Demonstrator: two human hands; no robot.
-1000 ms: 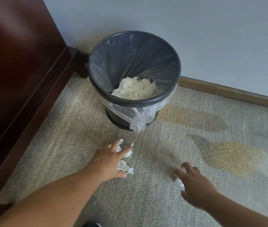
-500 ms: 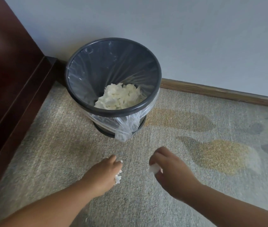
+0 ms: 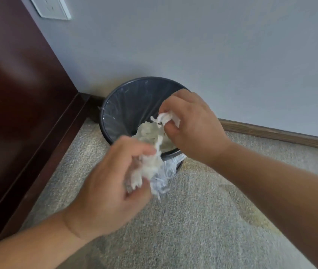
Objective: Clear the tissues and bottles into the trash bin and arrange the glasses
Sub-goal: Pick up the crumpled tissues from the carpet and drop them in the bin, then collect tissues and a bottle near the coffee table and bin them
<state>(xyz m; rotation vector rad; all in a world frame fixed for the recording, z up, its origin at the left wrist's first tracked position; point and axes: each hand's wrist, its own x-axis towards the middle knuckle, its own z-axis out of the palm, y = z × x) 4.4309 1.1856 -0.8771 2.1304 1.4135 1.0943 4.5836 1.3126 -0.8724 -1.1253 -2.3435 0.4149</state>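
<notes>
A dark grey trash bin with a clear plastic liner stands on the carpet against the wall. White crumpled tissues lie inside it. My left hand holds a wad of white tissue just in front of the bin's near rim. My right hand is above the bin's right side and pinches a smaller piece of tissue. No bottles or glasses are in view.
A dark red-brown wooden cabinet fills the left side, close to the bin. A pale wall with a wooden baseboard runs behind. A white wall plate sits at the top left. Beige carpet covers the floor.
Both hands picked tissue pieces off the carpet and rose to the bin; the left now is at its near rim, the right over its opening. The camera has moved closer.
</notes>
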